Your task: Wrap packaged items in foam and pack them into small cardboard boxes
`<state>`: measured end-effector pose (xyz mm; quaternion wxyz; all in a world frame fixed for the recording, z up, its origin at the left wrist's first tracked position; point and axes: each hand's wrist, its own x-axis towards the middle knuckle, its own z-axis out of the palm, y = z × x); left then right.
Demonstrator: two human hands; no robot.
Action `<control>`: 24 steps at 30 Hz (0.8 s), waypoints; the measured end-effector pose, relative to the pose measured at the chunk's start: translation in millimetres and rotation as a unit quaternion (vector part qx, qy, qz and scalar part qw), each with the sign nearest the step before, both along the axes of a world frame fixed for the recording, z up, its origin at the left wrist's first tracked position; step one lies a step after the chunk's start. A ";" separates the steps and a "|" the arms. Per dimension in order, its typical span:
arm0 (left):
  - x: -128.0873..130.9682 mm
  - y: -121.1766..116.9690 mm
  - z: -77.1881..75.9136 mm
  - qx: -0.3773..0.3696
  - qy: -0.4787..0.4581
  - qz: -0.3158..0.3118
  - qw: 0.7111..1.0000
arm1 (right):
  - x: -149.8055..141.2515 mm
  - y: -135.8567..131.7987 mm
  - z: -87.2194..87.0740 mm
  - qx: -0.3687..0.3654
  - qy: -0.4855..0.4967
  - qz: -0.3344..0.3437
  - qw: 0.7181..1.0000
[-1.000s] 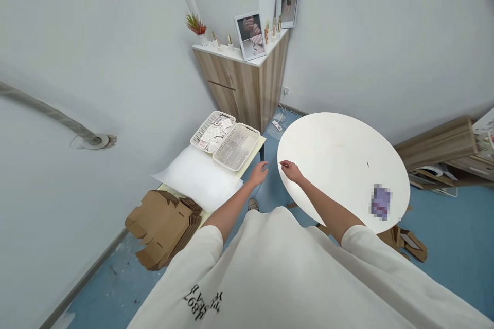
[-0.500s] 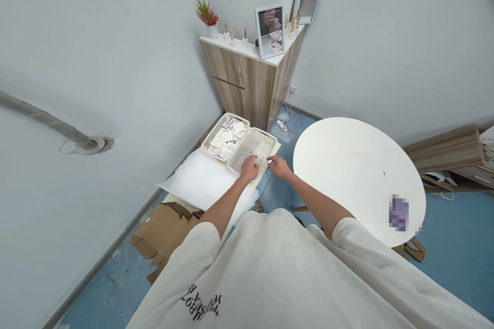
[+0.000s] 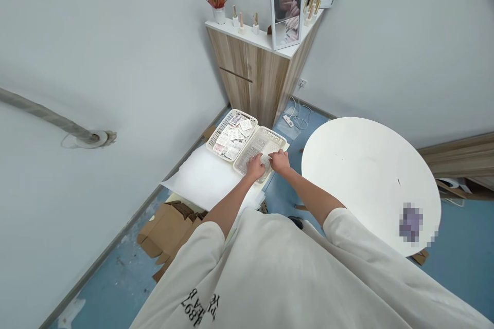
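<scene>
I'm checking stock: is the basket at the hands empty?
Not empty: clear pieces lie inside the basket; the left hand hides part. Whether full, cannot tell.

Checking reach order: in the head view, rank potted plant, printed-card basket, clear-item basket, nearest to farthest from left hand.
1. Clear-item basket: right of the pair, left hand at it.
2. Printed-card basket: beside it, on the left.
3. Potted plant: atop the cabinet, left end.
</scene>
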<state>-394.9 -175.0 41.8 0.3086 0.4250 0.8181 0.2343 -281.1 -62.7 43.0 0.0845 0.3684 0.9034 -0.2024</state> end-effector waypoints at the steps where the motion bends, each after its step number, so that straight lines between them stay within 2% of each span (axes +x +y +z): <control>1: -1.0 -0.2 -0.9 -0.003 0.000 -0.005 1.000 | -1.3 0.4 -2.3 0.005 -0.003 0.003 1.000; 9: -5.1 1.8 -2.9 -0.006 0.004 -0.029 1.000 | -4.2 5.3 -14.3 0.033 -0.011 0.002 0.999; 18: -3.4 1.1 -5.1 -0.013 -0.001 -0.023 1.000 | -9.7 1.8 -8.7 0.068 -0.019 0.030 0.997; 24: -3.9 0.2 -4.6 -0.017 0.001 -0.025 1.000 | -8.1 -1.2 -0.8 0.066 -0.010 0.009 0.998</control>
